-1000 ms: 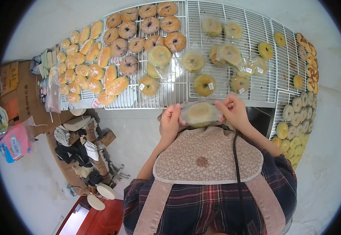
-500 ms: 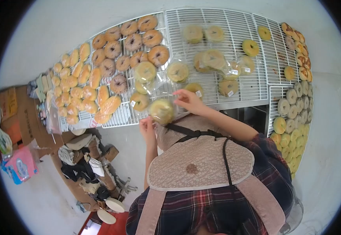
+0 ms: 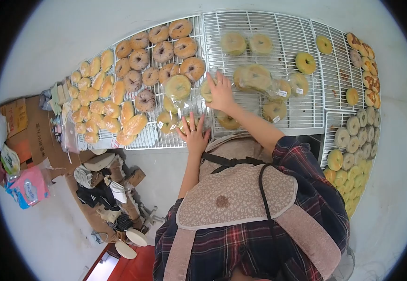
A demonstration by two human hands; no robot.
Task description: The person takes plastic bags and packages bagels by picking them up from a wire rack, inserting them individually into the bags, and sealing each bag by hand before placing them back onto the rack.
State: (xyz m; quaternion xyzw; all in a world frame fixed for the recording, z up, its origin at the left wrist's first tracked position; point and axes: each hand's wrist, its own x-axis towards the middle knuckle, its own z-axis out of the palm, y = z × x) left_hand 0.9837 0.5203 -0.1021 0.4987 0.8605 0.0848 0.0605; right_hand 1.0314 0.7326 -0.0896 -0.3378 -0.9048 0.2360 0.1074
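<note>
1. While my left hand [image 3: 194, 136] spreads over a bagged bagel [image 3: 185, 124] by the rack's [image 3: 156, 144] near edge, my right hand [image 3: 221, 93], also wide, covers another bagel [image 3: 205, 91] farther in.
2. Both seem light, soft, slick-wrapped; grip their sides gently.

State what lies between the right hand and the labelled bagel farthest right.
Overlapping wrapped bagels lie between the right hand and that labelled bagel, as the head view shows.
</note>
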